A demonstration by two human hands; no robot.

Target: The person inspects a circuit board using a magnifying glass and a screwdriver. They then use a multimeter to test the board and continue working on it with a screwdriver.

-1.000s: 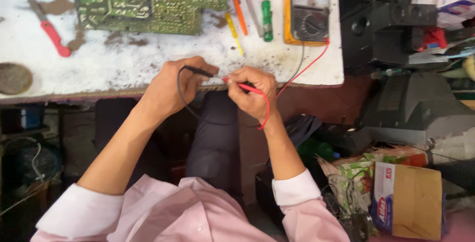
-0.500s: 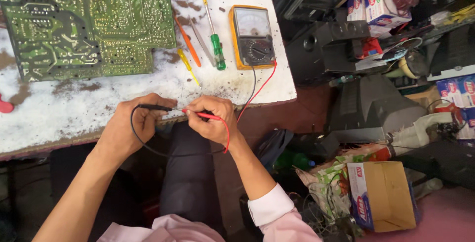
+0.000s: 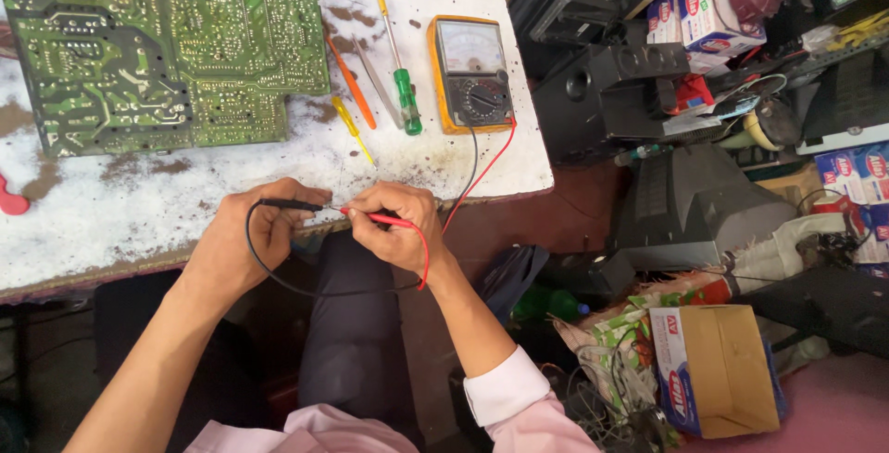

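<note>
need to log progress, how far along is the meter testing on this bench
Set out: analog multimeter and green circuit board lie on the workbench. In hand: left hand grips the black probe, right hand the red probe, tips meeting. Left: no probe touches the board.

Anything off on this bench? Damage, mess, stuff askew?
The white bench top is worn, with brown patches and dark specks showing through. The floor at right is cluttered with a cardboard box and tangled wires. Otherwise orderly: left hand holds the black probe, right hand the red probe, tips meeting.
</note>
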